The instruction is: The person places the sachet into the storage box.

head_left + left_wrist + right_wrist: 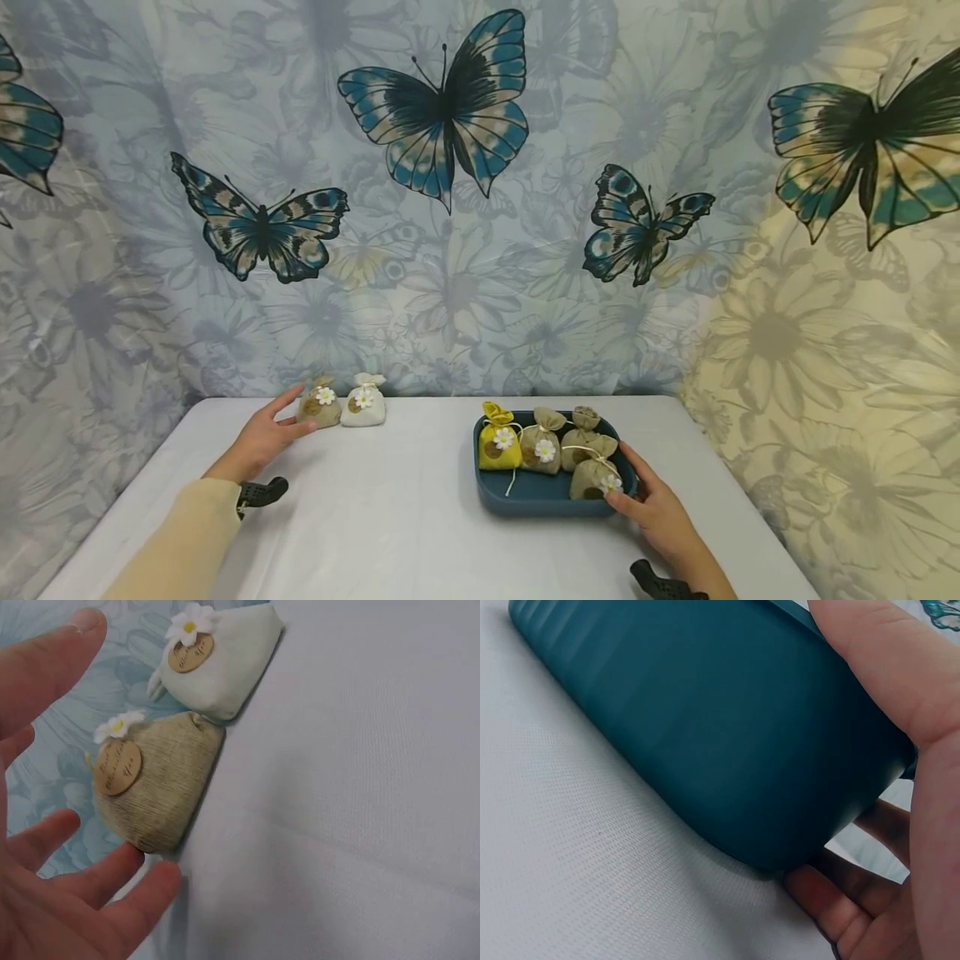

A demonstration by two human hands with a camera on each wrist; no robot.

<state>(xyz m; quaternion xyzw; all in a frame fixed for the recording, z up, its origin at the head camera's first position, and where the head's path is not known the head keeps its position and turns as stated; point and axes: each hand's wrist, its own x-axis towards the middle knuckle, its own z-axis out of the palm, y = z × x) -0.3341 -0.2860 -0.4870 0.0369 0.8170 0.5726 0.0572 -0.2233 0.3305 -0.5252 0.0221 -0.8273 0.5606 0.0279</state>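
My left hand [258, 437] is beside a tan drawstring pouch [318, 414] with a white daisy, at the back left of the table. Its fingers are spread and fairly straight; in the left wrist view the fingertips reach the pouch's near end, and contact is hard to tell. A white pouch [363, 417] stands just right of the tan one. At the right, my right hand [663, 508] grips the right end of a dark blue basket [540, 506], thumb over the rim and fingers at the outer wall. Inside sit a yellow pouch [500, 450] and several beige ones [540, 442].
A white cloth covers the table [375, 525]. Directly behind it hangs a backdrop [457, 317] printed with butterflies and flowers, which also runs along both sides. The two loose pouches stand close to that back edge.
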